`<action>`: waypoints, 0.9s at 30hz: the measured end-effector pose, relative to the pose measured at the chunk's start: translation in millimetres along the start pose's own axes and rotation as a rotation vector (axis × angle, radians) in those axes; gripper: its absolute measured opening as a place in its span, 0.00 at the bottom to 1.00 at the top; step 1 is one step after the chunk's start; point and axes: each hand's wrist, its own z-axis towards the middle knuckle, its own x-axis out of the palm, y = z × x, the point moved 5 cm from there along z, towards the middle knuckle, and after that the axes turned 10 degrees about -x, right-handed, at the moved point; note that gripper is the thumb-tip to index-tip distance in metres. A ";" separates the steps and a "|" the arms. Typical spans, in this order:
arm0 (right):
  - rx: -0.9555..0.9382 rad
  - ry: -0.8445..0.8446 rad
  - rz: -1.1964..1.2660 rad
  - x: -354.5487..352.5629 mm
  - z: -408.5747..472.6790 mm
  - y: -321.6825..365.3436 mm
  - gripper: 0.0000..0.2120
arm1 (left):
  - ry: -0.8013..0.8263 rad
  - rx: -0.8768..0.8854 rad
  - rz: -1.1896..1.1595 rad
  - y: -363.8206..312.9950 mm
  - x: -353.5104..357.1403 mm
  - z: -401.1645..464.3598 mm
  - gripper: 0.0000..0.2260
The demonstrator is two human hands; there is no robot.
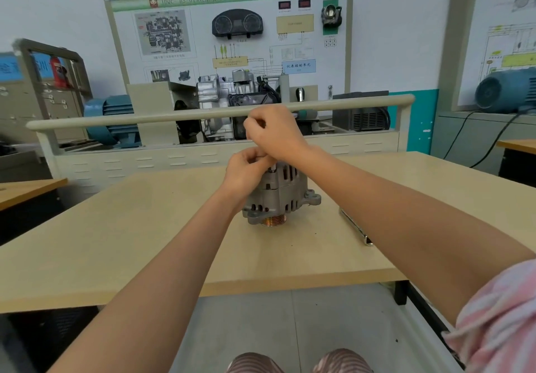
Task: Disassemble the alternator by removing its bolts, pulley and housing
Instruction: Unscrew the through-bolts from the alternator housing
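Roughly, by item:
alternator (280,195): stands pulley-down, mid table (116,242)
pulley (273,221): underneath, touching the tabletop
left hand (246,169): fingers curled at the top edge, pinching something small, unclear what
right hand (275,133): curled above the top, contents hidden
handling: likely heavy, rigid cast metal; hold by the housing sides
wrench (356,226): lies right of it

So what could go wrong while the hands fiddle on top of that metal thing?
The alternator stands only on its small pulley, so it might tip if the left hand or right hand pulls sideways. Anything small coming off the top could drop and roll away. The metal tool lies under the right forearm and might get knocked.
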 end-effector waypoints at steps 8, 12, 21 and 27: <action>0.071 0.125 -0.736 6.5 8.4 1.5 0.11 | -0.112 -0.065 0.031 2.0 0.8 3.9 0.09; -0.055 0.124 -0.827 14.8 5.3 7.6 0.15 | -0.148 -0.068 0.032 3.0 -0.9 4.3 0.08; -0.097 -0.080 -0.525 -7.7 -15.2 -5.6 0.09 | -0.112 0.025 0.048 1.7 3.4 0.1 0.02; 0.141 -0.146 -0.190 -5.1 -7.9 -14.7 0.20 | -0.042 0.038 -0.002 1.5 3.7 -2.4 0.03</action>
